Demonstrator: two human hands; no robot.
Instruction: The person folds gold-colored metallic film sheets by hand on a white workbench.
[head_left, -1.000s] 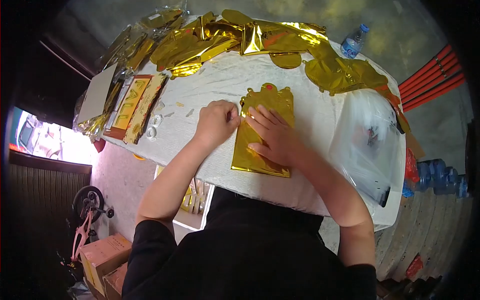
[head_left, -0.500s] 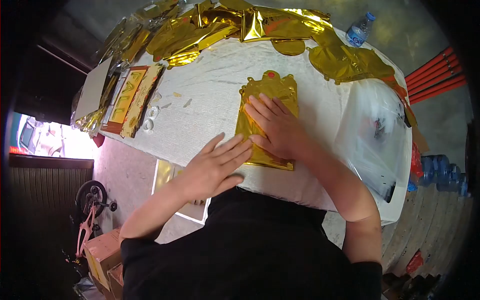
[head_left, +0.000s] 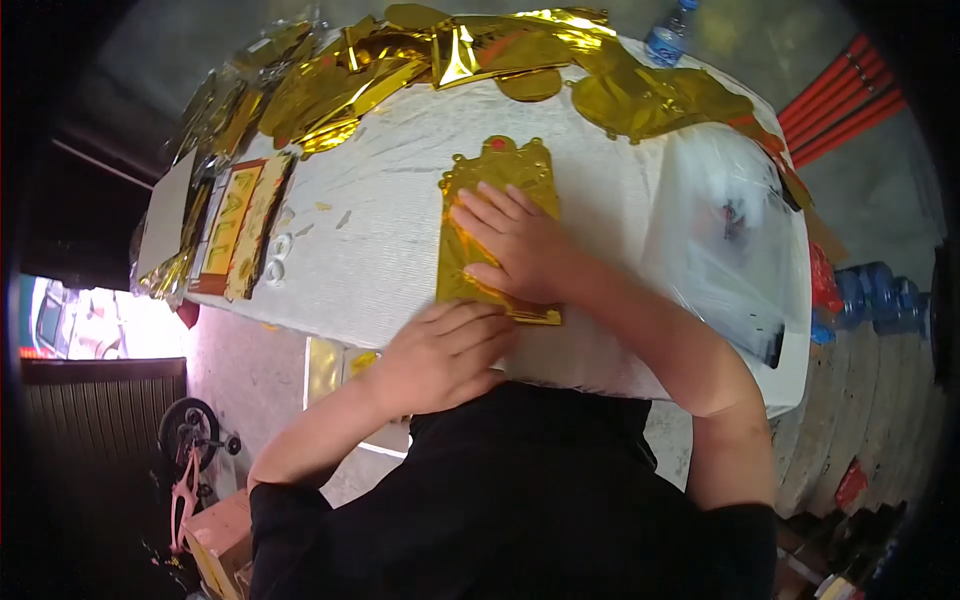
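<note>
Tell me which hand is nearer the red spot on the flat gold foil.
The right. The right hand is spread on the gold foil, close to the red spot; the left hand is farther off, at the foil's bottom edge.

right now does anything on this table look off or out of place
Mildly, yes: the gold foil pieces along the far edge of the table lie in an untidy, overlapping heap, and small scraps lie loose near the white rings. The foil piece under the right hand looks fairly flat.
</note>
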